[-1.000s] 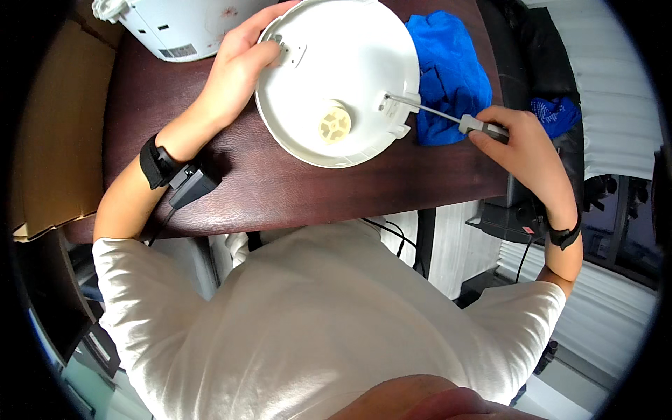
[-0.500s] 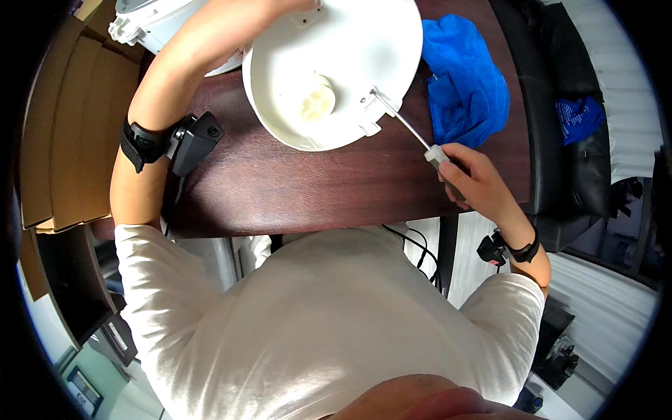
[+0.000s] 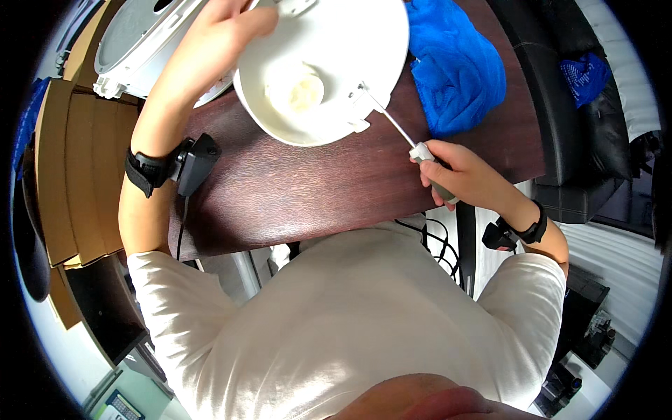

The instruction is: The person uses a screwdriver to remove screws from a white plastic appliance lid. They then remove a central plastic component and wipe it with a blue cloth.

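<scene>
A white round plastic cover (image 3: 350, 42), like a shallow bowl, lies hollow side up on the dark reddish-brown table. Inside it stands a short cream-coloured round part (image 3: 306, 92). My right hand (image 3: 451, 169) is wrapped round the grey-and-white handle of a screwdriver (image 3: 400, 129). Its thin shaft slants up and left, and the tip meets a small fitting (image 3: 360, 91) near the cover's right rim. At the cover's upper left, my left hand (image 3: 236, 24) is bent over the rim, apparently gripping it; the top edge of the picture cuts off part of the fingers.
Left of the cover stands a white-and-grey appliance body (image 3: 133, 49), partly behind my left forearm. A crumpled blue cloth (image 3: 458, 70) lies to the right. Flattened cardboard boxes (image 3: 84, 175) line the left side, and a black sofa (image 3: 581, 140) stands on the right.
My left hand has drawn back toward the cover's left rim. The view has shifted, showing more of the appliance. The screwdriver tip stays at the same fitting, my right hand still round its handle.
</scene>
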`<state>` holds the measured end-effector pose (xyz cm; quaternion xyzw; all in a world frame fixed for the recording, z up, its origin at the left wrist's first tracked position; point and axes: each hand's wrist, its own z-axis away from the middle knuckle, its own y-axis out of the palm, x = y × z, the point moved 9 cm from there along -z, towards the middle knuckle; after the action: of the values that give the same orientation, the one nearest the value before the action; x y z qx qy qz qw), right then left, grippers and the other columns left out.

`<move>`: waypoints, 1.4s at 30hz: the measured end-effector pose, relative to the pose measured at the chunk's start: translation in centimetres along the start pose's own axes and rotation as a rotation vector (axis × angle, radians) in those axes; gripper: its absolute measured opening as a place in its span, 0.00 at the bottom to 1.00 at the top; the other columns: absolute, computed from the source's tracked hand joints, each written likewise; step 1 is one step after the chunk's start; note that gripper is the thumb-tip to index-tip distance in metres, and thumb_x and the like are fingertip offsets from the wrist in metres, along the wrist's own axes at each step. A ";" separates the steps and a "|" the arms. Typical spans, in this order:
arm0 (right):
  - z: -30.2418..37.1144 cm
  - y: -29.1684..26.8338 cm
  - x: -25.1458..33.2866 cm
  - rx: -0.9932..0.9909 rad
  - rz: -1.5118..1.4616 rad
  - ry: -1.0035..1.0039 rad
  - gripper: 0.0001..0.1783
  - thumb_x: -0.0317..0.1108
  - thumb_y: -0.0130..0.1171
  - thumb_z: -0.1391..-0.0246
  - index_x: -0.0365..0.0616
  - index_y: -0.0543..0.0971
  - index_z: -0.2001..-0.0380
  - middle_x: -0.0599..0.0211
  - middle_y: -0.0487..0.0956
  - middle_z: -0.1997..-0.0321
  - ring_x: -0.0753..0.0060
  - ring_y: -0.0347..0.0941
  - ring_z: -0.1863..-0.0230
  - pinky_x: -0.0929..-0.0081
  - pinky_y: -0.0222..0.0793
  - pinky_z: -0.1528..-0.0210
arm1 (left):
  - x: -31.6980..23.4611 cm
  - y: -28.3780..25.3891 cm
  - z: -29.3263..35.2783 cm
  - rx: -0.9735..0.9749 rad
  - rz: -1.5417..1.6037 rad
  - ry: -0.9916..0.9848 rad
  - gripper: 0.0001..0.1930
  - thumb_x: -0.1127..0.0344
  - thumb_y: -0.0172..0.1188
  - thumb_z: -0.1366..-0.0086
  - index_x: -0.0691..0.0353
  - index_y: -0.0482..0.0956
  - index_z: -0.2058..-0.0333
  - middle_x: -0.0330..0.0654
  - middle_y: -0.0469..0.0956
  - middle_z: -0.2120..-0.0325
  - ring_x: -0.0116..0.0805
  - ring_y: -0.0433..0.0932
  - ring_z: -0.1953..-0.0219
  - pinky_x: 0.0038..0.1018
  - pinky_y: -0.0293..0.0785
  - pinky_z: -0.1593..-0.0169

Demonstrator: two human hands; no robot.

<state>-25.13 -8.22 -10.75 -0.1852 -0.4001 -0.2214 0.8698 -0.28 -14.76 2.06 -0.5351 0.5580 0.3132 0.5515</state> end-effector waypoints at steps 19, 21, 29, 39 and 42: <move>-1.1 2.0 -2.3 0.085 -0.408 -0.106 0.16 0.38 0.41 0.35 0.35 0.68 0.54 0.69 0.71 0.72 0.80 0.70 0.78 0.82 0.65 0.81 | 2.6 1.4 1.7 -0.332 0.078 -0.068 0.32 0.78 0.44 0.51 0.64 0.63 0.42 0.48 0.71 0.51 0.31 0.71 0.48 0.26 0.70 0.48; -1.3 2.4 -2.4 0.084 -0.437 -0.102 0.17 0.38 0.41 0.35 0.35 0.68 0.54 0.69 0.71 0.72 0.80 0.70 0.77 0.82 0.65 0.81 | 3.5 1.0 2.1 -0.342 0.113 -0.052 0.26 0.76 0.46 0.45 0.64 0.65 0.44 0.46 0.73 0.55 0.29 0.72 0.50 0.25 0.72 0.51; -0.7 0.2 -1.8 -0.147 -0.060 -0.127 0.15 0.37 0.49 0.39 0.35 0.71 0.58 0.65 0.73 0.73 0.77 0.70 0.79 0.78 0.64 0.80 | 3.4 0.9 2.1 -0.450 0.046 0.009 0.20 0.68 0.49 0.35 0.63 0.67 0.44 0.42 0.74 0.55 0.27 0.73 0.53 0.24 0.71 0.51; 3.0 -3.9 4.8 -0.767 1.226 -0.482 0.18 0.37 0.60 0.50 0.45 0.72 0.56 0.66 0.73 0.68 0.67 0.74 0.72 0.73 0.70 0.73 | 1.8 1.2 2.3 -0.490 -0.175 0.092 0.21 0.68 0.50 0.35 0.64 0.66 0.43 0.42 0.73 0.52 0.28 0.71 0.49 0.23 0.65 0.46; 3.4 -4.3 4.6 -0.784 1.128 -0.499 0.16 0.37 0.60 0.50 0.44 0.73 0.59 0.64 0.74 0.70 0.67 0.74 0.71 0.74 0.68 0.73 | 1.7 1.3 2.3 -0.485 -0.196 0.101 0.21 0.68 0.50 0.35 0.64 0.66 0.43 0.43 0.73 0.51 0.29 0.71 0.49 0.23 0.65 0.46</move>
<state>-26.83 -11.23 -4.48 -0.7060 -0.3215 0.1821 0.6042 -0.55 -12.73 -0.33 -0.7182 0.4390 0.3556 0.4062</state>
